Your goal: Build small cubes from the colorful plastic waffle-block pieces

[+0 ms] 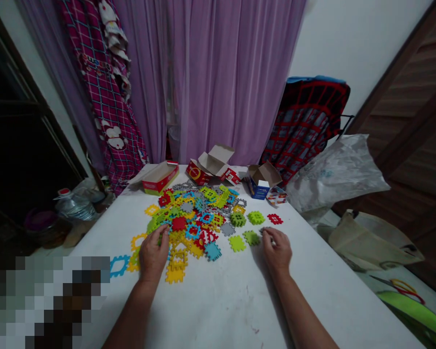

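Observation:
A loose heap of colourful plastic interlocking tiles [192, 206] spreads over the white table. My left hand [154, 253] rests at the near left edge of the heap, fingers curled together; what they hold, if anything, is hidden. Beside its fingertips lies a red tile [179, 223]. Further right, my right hand [277, 249] is closed in a pinch, with a small grey tile [262, 230] showing partly at its fingertips. Near it are a green tile [252, 237], a lime tile [237, 243], a red window tile [275, 219] and two green stacks [238, 219].
Opened cardboard boxes, red [160, 178] and blue [259, 186], line the table's far edge. Purple curtains [218, 82] hang behind. On the right are a clear plastic bag [334, 169], a beige bag [370, 242] and scissors [401, 287]; a water bottle [74, 204] stands left.

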The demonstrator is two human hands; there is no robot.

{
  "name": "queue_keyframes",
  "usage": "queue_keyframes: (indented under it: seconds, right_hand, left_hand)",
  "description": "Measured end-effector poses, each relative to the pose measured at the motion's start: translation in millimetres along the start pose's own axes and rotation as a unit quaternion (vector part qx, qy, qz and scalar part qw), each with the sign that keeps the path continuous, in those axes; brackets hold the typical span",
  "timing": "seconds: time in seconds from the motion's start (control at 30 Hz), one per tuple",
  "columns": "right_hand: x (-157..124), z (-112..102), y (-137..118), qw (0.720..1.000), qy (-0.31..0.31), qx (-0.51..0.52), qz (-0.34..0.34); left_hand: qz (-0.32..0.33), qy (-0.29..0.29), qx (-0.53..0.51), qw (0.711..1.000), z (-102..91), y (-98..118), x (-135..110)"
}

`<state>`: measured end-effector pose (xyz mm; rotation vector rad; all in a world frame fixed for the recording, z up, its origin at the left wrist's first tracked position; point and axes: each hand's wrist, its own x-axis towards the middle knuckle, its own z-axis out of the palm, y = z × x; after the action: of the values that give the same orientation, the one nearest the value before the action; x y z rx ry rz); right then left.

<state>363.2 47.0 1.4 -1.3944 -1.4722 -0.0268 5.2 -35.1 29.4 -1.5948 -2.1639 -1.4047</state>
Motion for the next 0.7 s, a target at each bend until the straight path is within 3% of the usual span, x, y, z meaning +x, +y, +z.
queue_keyframes:
  seconds: [0.13,0.33,0.5,0.7]
  right_hand:
    - [-19,39,-52,0.986,-0.113,0.041,-0.112]
    - [-28,75,-110,0.951,-0.261,0.045,-0.159]
    - [-26,86,-132,0.928,-0.331,0.029,-0.167]
    - [-27,93,-137,0.925,-0.349,0.008,-0.152]
  left_hand:
    - [-0.013,0.01,-0.004,1.0,6.5,-9,2]
    - [-0.042,0.013,-0.019,0.999,10.0,-14,2]
    - [-0.057,0.012,-0.022,0.998,12.0,-14,2]
    - [-0.057,0.017,-0.028,0.998,14.0,-13,1]
